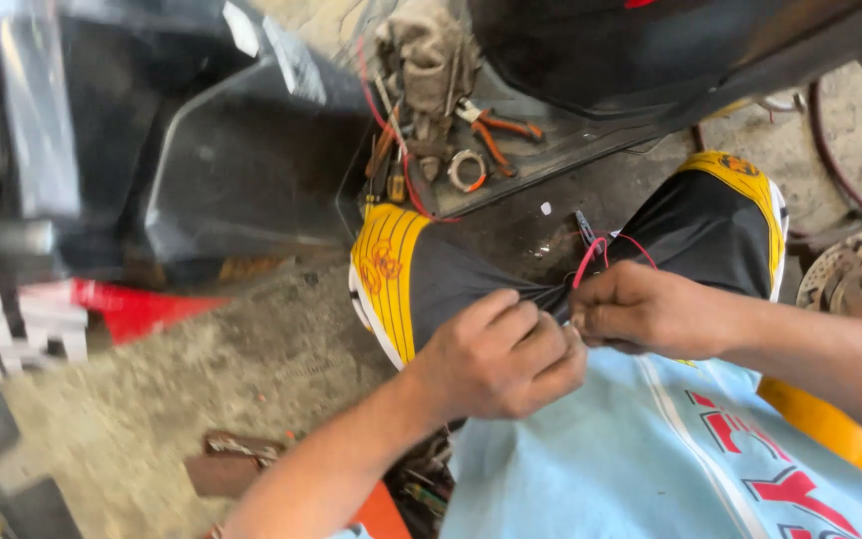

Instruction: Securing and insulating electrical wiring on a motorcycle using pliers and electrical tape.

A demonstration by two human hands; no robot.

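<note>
A black scooter body (202, 150) fills the upper left, its open panel (511, 160) littered with orange-handled pliers (501, 130), a tape ring (467, 170) and loose wiring. Below sit the person's knees in black-and-yellow shorts (710, 220) and a light blue shirt (641, 449). Both hands meet between the knees over thin red wires (591, 258). The left hand (501, 359) is curled nearly closed, fingertips pinching at the wire ends; the right hand (641, 309) is closed likewise, gripping the wires, which loop up from its fingers. What exactly sits between the fingertips is hidden. Joining such wires seems to go best with ends held close and twisted tight, hands braced on the knees.
</note>
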